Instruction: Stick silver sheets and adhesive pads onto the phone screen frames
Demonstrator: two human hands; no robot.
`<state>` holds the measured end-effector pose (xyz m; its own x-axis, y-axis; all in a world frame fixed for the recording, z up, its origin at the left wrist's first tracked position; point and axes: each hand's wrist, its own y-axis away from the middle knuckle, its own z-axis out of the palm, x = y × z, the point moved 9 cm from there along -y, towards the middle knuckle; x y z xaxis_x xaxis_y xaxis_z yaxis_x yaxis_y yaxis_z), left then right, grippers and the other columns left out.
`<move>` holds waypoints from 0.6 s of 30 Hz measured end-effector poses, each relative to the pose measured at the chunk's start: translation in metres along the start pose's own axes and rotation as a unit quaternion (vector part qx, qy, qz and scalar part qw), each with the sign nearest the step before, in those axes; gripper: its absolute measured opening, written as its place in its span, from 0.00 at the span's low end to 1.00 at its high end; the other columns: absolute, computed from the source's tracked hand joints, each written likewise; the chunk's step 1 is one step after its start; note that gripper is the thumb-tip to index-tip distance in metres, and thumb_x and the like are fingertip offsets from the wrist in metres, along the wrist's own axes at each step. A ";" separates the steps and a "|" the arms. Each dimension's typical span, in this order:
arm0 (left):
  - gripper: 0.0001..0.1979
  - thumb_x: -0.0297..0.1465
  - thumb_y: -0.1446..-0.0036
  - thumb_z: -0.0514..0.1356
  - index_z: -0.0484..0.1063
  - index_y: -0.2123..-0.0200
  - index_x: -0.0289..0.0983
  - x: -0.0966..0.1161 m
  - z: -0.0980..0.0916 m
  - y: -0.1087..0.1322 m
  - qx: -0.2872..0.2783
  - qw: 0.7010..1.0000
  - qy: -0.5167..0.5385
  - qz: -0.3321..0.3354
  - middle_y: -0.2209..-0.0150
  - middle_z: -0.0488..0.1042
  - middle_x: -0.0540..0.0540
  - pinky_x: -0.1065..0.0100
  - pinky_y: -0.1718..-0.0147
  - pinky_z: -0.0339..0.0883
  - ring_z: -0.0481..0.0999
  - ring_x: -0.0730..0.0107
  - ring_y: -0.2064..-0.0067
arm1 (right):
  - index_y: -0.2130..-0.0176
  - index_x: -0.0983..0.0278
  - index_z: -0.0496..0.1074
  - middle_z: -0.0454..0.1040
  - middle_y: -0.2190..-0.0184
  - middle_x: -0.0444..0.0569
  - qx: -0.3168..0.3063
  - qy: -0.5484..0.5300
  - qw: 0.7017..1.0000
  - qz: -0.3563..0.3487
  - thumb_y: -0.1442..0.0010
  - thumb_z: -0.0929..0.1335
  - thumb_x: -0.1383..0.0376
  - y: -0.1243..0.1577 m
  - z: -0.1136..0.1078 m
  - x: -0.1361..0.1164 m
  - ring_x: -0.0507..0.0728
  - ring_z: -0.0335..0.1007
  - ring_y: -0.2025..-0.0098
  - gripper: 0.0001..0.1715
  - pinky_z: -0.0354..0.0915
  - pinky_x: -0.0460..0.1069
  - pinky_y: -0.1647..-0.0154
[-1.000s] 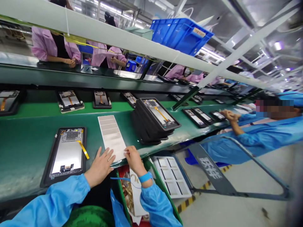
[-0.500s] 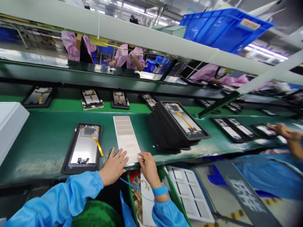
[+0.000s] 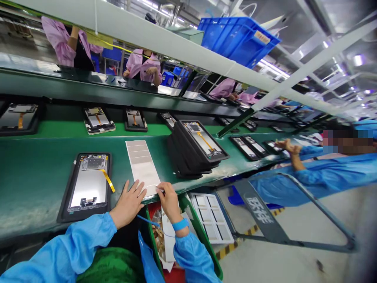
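Observation:
A white sheet (image 3: 145, 169) with grey-beige strips across its far part lies on the green bench, its near end at the bench edge. My left hand (image 3: 127, 204) rests with spread fingers on the sheet's near left side. At the near right corner, my right hand (image 3: 169, 200), with a blue wristband, pinches the sheet's edge; the exact bit between the fingertips is mostly hidden. Left of the sheet lies an opened tablet (image 3: 90, 184) in a black tray, its orange ribbon cable sticking out to the right.
Black trays with an opened tablet on top (image 3: 203, 141) are stacked right of the sheet. Several more tablets lie along the green line behind. Below the bench edge stands a green bin (image 3: 184, 208) with scraps. A co-worker in blue (image 3: 312, 173) is at the right beside a metal-framed chair (image 3: 265, 212).
The view has swung to the right, bringing more of the co-worker and chair into sight. My right fingers have closed into a tighter pinch at the sheet's corner; my left hand stays spread.

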<state>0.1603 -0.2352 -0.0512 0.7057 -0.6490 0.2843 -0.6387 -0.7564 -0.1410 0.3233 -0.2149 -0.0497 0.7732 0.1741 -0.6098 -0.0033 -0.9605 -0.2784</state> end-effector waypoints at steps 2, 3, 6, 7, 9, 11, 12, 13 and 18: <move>0.26 0.40 0.35 0.55 0.63 0.36 0.39 0.000 0.000 -0.001 -0.005 1.000 0.002 0.002 0.32 0.59 0.37 0.38 0.34 0.44 0.52 0.48 0.29 | 0.65 0.61 0.71 0.74 0.64 0.51 0.023 -0.008 1.000 0.011 0.35 0.64 0.63 -0.001 -0.011 0.001 0.60 0.71 0.59 0.08 0.68 0.56 0.54; 0.26 0.40 0.34 0.54 0.62 0.35 0.39 0.000 0.001 -0.002 -0.007 1.000 0.003 0.005 0.32 0.59 0.37 0.37 0.34 0.44 0.52 0.48 0.29 | 0.65 0.61 0.71 0.74 0.65 0.50 0.042 -0.014 0.999 0.024 0.35 0.64 0.61 -0.001 -0.019 0.003 0.60 0.71 0.61 0.09 0.68 0.56 0.56; 0.26 0.40 0.33 0.52 0.62 0.35 0.37 0.000 0.005 -0.006 -0.010 1.000 0.009 0.013 0.32 0.58 0.35 0.36 0.34 0.43 0.51 0.46 0.29 | 0.60 0.61 0.71 0.75 0.65 0.51 0.119 -0.049 0.989 0.073 0.35 0.65 0.55 -0.001 -0.051 0.000 0.59 0.72 0.64 0.12 0.68 0.56 0.59; 0.26 0.40 0.33 0.51 0.62 0.36 0.36 0.000 0.005 -0.007 -0.010 1.000 0.011 0.012 0.32 0.58 0.35 0.36 0.34 0.43 0.51 0.45 0.29 | 0.60 0.61 0.71 0.76 0.64 0.51 0.136 -0.070 0.985 0.083 0.36 0.66 0.54 -0.003 -0.059 -0.006 0.59 0.72 0.63 0.13 0.68 0.56 0.59; 0.27 0.40 0.32 0.51 0.61 0.35 0.34 0.002 0.000 -0.006 -0.005 1.000 0.012 0.010 0.32 0.57 0.33 0.36 0.34 0.44 0.51 0.44 0.30 | 0.59 0.61 0.70 0.76 0.64 0.51 0.144 -0.129 0.977 0.088 0.38 0.68 0.53 -0.013 -0.061 -0.028 0.59 0.73 0.63 0.15 0.69 0.55 0.59; 0.28 0.40 0.32 0.51 0.58 0.34 0.32 0.007 -0.015 0.002 0.013 1.000 0.013 0.023 0.31 0.56 0.31 0.37 0.34 0.45 0.51 0.43 0.29 | 0.57 0.61 0.68 0.76 0.65 0.50 0.110 -0.192 0.972 0.080 0.40 0.70 0.53 -0.031 -0.042 -0.062 0.58 0.75 0.63 0.17 0.69 0.53 0.61; 0.29 0.41 0.32 0.51 0.56 0.33 0.31 0.011 -0.025 0.010 0.025 0.999 0.015 0.038 0.31 0.56 0.30 0.38 0.34 0.45 0.51 0.44 0.30 | 0.57 0.61 0.67 0.77 0.66 0.49 0.084 -0.217 0.970 0.072 0.41 0.71 0.54 -0.042 -0.026 -0.081 0.58 0.75 0.63 0.17 0.70 0.52 0.62; 0.30 0.41 0.32 0.50 0.56 0.33 0.31 0.013 -0.037 0.020 0.037 0.998 0.018 0.054 0.32 0.57 0.31 0.39 0.34 0.45 0.52 0.45 0.30 | 0.57 0.61 0.67 0.77 0.66 0.49 0.055 -0.235 0.968 0.064 0.42 0.71 0.55 -0.052 -0.007 -0.100 0.57 0.75 0.64 0.17 0.69 0.51 0.63; 0.19 0.33 0.32 0.51 0.67 0.41 0.34 -0.029 -0.091 0.086 0.107 0.994 0.024 0.017 0.41 0.70 0.37 0.49 0.33 0.51 0.65 0.55 0.36 | 0.60 0.61 0.67 0.75 0.70 0.45 -0.073 -0.278 0.957 0.035 0.42 0.69 0.60 -0.089 0.105 -0.170 0.55 0.73 0.67 0.11 0.69 0.49 0.65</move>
<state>0.0572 -0.2743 0.0150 0.6655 -0.6740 0.3209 -0.5790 -0.7374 -0.3480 0.1260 -0.1362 0.0010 0.3166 0.1585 -0.9352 0.0780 -0.9869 -0.1409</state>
